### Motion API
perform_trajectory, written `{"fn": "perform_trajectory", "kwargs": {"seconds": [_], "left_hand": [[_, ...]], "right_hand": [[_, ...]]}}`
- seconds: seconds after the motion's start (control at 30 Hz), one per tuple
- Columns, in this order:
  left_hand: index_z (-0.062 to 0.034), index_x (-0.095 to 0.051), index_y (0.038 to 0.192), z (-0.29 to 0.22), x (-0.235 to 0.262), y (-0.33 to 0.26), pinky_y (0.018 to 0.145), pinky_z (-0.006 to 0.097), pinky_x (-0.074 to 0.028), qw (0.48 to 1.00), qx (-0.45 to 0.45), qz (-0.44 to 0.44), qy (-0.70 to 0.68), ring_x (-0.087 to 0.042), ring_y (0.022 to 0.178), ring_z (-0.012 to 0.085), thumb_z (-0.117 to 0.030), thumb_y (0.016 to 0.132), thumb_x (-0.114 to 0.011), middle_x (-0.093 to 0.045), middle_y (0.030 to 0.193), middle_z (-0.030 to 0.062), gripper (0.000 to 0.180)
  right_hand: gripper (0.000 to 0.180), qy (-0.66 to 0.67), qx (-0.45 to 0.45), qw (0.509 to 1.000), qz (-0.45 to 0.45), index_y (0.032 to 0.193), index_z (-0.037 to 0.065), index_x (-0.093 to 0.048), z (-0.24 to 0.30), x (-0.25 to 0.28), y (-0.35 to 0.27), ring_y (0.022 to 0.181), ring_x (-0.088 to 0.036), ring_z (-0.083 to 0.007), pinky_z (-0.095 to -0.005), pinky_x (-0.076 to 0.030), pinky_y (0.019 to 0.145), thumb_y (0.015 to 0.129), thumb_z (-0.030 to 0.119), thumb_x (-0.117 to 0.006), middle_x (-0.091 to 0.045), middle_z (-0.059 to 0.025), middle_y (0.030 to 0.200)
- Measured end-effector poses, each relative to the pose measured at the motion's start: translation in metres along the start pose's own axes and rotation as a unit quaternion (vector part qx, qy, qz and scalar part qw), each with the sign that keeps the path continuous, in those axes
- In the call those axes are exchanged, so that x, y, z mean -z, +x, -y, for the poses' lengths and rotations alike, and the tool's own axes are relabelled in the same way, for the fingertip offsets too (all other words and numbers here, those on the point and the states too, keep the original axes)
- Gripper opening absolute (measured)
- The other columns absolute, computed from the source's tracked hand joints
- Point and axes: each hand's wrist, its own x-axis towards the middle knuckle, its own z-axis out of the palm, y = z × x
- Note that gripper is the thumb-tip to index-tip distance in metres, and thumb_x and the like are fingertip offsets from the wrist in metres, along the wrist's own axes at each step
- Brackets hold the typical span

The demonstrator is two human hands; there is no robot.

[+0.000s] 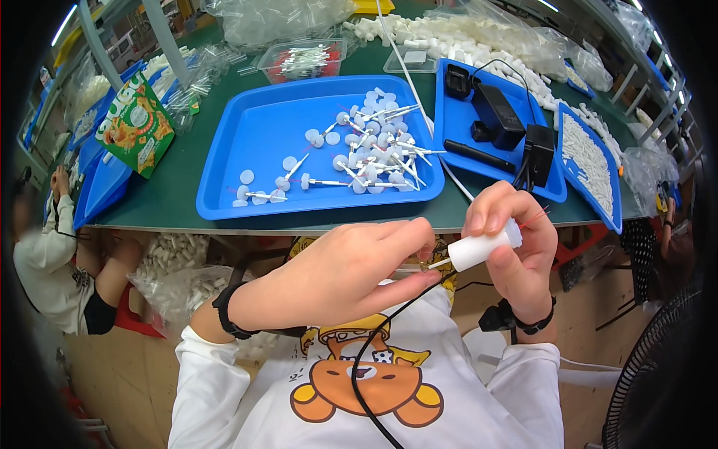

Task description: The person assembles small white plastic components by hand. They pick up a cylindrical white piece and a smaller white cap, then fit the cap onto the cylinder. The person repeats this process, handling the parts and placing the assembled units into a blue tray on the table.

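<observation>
My right hand [527, 247] is closed round a white plastic cylinder [473, 252], held tilted over my lap just off the table's front edge. Fine red wires stick out beyond the cylinder's right end. From its left end a thin white stick [440, 263] points toward my left hand [336, 269]. The left fingers and thumb are bent in a pinch beside that stick; what sits between them looks small and partly clear, mostly hidden. Ahead lies a blue tray [247, 150] with white sticks fixed to round translucent discs [374, 153], piled at its right, plus several loose discs.
A second blue tray [456, 116] holds black adapters [497, 116] and a black rod. Farther right, another tray holds white sticks [587, 161]. A clear box [303, 61], white tubes [508, 67] and a green snack bag [138, 127] lie behind. A black cable [366, 359] hangs before me. People sit either side.
</observation>
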Motion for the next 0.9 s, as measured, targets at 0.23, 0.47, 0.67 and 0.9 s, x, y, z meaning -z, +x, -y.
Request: {"fn": "perform_trajectory", "kwargs": {"seconds": [0.23,0.47,0.67,0.9], "left_hand": [[-0.0006,-0.047,0.092,-0.003,-0.001,0.000,0.050,0.028,-0.042,1.000,-0.010,0.010,-0.024,-0.053,0.057,0.0178,-0.008,0.082,-0.062,-0.050,0.069,0.0083,0.020],[-0.0005,-0.045,0.093,-0.007,-0.002,-0.001,0.050,0.029,-0.040,0.999,0.022,0.002,-0.038,-0.053,0.057,0.0181,-0.008,0.084,-0.060,-0.051,0.068,0.0090,0.019],[-0.0012,-0.044,0.098,-0.006,-0.006,-0.002,0.053,0.029,-0.041,0.997,0.060,-0.027,-0.048,-0.054,0.058,0.0177,-0.008,0.085,-0.058,-0.053,0.070,0.0094,0.020],[-0.0012,-0.046,0.099,-0.011,0.003,-0.004,0.054,0.029,-0.041,0.998,0.053,-0.006,-0.044,-0.054,0.060,0.0187,-0.008,0.085,-0.058,-0.053,0.073,0.0103,0.020]], "right_hand": [[0.022,-0.078,0.008,0.996,0.047,0.099,-0.001,-0.054,0.003,-0.004,0.001,0.093,-0.052,-0.0177,-0.0298,-0.042,0.081,0.079,-0.002,-0.063,-0.052,-0.0129,0.099],[0.024,-0.132,0.034,0.989,0.050,0.100,-0.001,-0.053,-0.003,-0.005,0.002,0.093,-0.053,-0.0178,-0.0289,-0.043,0.080,0.078,-0.002,-0.064,-0.051,-0.0128,0.100],[0.029,-0.212,0.091,0.973,0.020,0.100,0.000,-0.053,-0.009,-0.013,-0.002,0.091,-0.055,-0.0179,-0.0281,-0.045,0.077,0.076,0.000,-0.070,-0.051,-0.0126,0.100],[0.032,-0.242,0.108,0.963,0.053,0.097,0.002,-0.056,-0.001,-0.011,0.004,0.087,-0.057,-0.0200,-0.0297,-0.047,0.074,0.071,0.001,-0.074,-0.058,-0.0117,0.093]]}}
